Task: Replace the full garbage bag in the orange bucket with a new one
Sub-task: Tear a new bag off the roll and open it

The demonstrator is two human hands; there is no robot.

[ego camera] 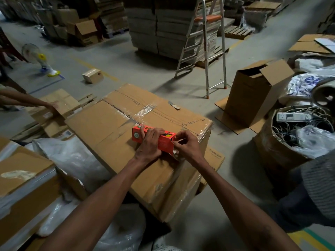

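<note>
**First inspector:** We record the small red-orange box (138,135) lying on its side on top of a large taped carton (101,127), toward the carton's near right corner. What do we have on the hands?

**Second inspector:** We note both hands on that box. The left hand (150,142) lies over the middle of it, fingers curled down round the far side, holding it against the carton. The right hand (186,144) is at the box's right end, with thumb and fingertips pinching the edge there. We cannot tell how far that end has been opened.

**First inspector:** Surroundings?

**Second inspector:** We are on a concrete warehouse floor (145,66). To the right of the carton stands a tall open carton (253,95), and nearer to us a cardboard bin (272,151) filled with tangled wires and plastic. A metal stepladder (206,51) stands behind, in front of stacked flat cardboard (163,29). At the left we see a floor fan (39,58), a small carton (92,75) alone on the floor, and a second person's arm (27,100) reaching over loose cardboard sheets. Clear plastic wrap (72,156) lies heaped just left of the large carton.
</note>
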